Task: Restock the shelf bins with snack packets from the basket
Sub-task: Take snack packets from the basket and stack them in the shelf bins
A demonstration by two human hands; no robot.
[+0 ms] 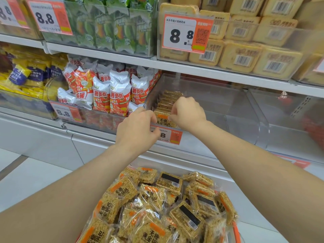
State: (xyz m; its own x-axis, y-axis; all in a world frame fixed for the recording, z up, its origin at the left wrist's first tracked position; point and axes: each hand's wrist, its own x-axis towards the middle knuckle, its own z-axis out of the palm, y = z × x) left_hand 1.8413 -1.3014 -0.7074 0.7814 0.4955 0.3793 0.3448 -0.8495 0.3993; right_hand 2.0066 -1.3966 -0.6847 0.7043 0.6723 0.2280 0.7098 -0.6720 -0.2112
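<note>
From the head view, both hands are up at the clear bin point(219, 106) on the middle shelf, working on the front rice-crust packet point(164, 119) of a short row of packets point(169, 100) standing on edge against the bin's left wall. The right hand point(188, 112) has its fingers point(175, 113) curled down and pinching the top right edge of that packet. The left hand point(138, 128) is at the packet's left side over the bin's front lip, fingers curled, but the back of the hand hides the tips, so I cannot tell whether it grips the packet or only steadies it. The step in hand looks like seating this packet upright at the front of the row, just above the price tag point(173, 136). Most of the bin to the right of the row shows bare, so the restocking seems at an early stage. Below, the basket point(235, 231) is heaped with loose rice-crust packets point(157, 204). The next move likely calls for letting go without tipping the row, then reaching down for more packets and starting a second row beside the first. Tomato crisp bags point(119, 95) fill the neighbouring bin on the left.
</note>
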